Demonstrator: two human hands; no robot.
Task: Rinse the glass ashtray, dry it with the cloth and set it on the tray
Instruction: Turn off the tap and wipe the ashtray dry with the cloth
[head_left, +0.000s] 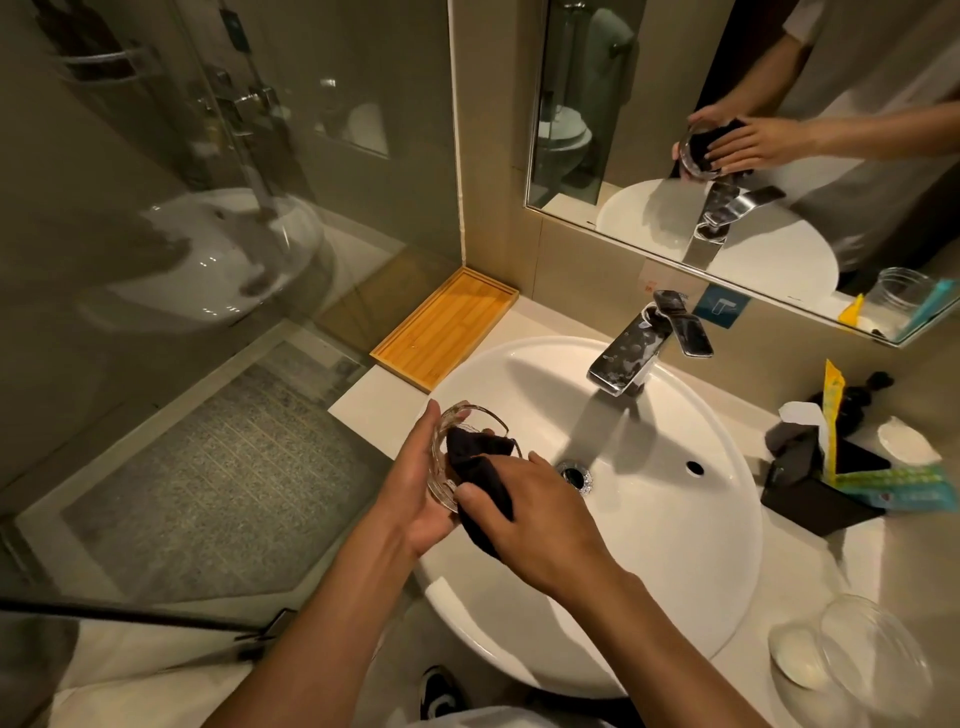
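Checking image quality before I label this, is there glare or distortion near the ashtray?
Head view: wide-angle bending at the edges; dim warm light; the glass ashtray is partly hidden by the dark cloth; highlights glint on the faucet.

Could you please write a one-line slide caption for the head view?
Left hand holds the glass ashtray over the sink while the right hand wipes it with a dark cloth.

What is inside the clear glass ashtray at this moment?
A dark cloth, pushed in by the right hand while the left hand holds the clear glass ashtray. The cloth hides the ashtray's inner bottom.
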